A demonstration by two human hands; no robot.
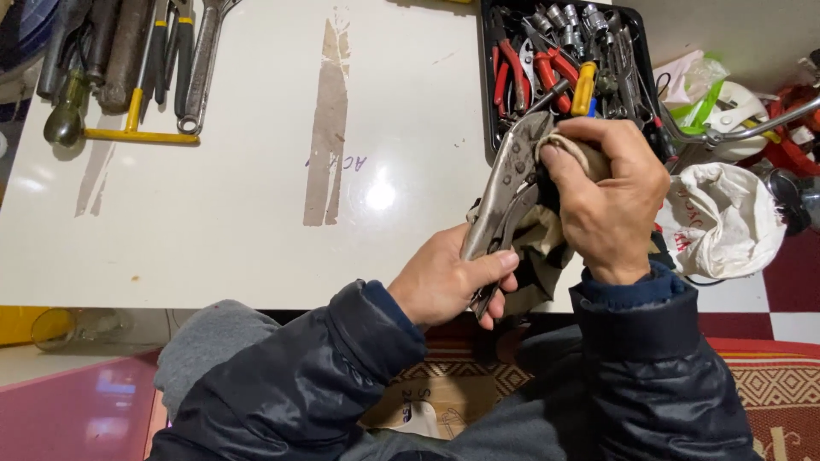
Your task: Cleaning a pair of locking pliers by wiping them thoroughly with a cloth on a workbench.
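Dark padded sleeves fill the foreground, both arms raised over the near edge of a white table (pixel 213 213). Left hand (pixel 448 282): fingers wrapped tight around the handles of the locking pliers (pixel 504 183), thumb laid across the front. Right hand (pixel 611 201): fingers closed together, pinching a stained cloth (pixel 534 243) against the upper end of the pliers near the head; the cloth hangs loose below. Handling judgement: the pliers are steel, rigid and fairly heavy, possibly slick with oil; grip both handles together low down, clear of the pivot. The cloth is limp and bunches freely. Just behind the hands sits a black tray (pixel 489 128) of mixed tools; spanners and screwdrivers (pixel 128 68) lie at the far left
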